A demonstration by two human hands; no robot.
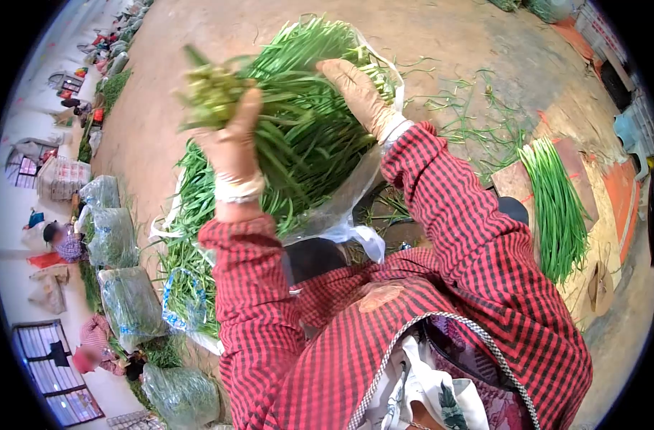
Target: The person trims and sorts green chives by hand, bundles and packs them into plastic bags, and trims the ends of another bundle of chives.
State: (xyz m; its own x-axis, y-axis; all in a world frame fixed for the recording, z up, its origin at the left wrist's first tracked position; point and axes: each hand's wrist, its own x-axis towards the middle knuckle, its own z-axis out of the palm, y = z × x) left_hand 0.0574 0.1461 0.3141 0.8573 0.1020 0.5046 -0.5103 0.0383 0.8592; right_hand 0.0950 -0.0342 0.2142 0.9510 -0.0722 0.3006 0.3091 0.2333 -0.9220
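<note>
My left hand (230, 143), in a pale glove, is closed round a bunch of green stalks (216, 89) with pale ends, blurred by motion. To its right my right hand (359, 93), also gloved, lies over the edge of a large heap of long green stalks (309, 136), its fingers stretched out and apart from the held bunch. The heap rests on a clear plastic sheet (334, 211) in front of me. A neat bundle of green stalks (556, 208) with white ends lies to the right.
Loose stalks (477, 115) are scattered on the floor behind my right arm. Full plastic bags (130, 301) stand in a row at the left, with other people (69, 244) beside them. A blue plastic stool (631, 140) is at the far right.
</note>
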